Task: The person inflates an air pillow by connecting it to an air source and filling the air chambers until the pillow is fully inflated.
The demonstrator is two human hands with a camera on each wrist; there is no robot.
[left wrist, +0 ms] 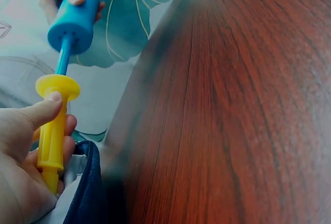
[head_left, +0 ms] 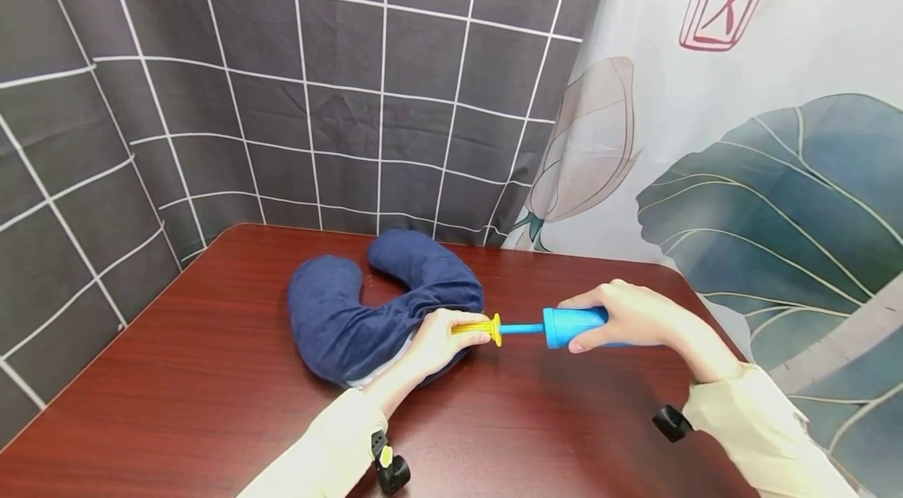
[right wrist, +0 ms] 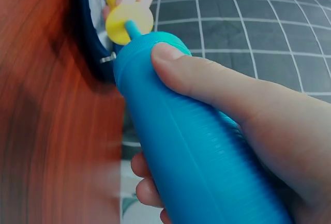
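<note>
A hand pump has a blue barrel (head_left: 560,327), a thin blue rod (head_left: 520,328) and a yellow ribbed end piece (left wrist: 51,136) with a round flange. My right hand (head_left: 631,316) grips the barrel, thumb on top near its front rim and fingertips showing underneath. With my left hand (head_left: 436,343) I hold the yellow piece, thumb just behind the flange, its narrow tip against my palm. Between flange and barrel the rod is exposed. A navy U-shaped neck pillow (head_left: 335,329) lies under and beside my left hand. White lining (left wrist: 64,195) shows through its zipped edge.
The dark red wooden table (head_left: 176,357) carries the pillow. A grey curtain with white grid lines (head_left: 339,114) hangs behind, and a white leaf-patterned curtain (head_left: 776,208) hangs on the right. Cream sleeves (head_left: 758,423) and black wrist cameras (head_left: 672,423) are on both arms.
</note>
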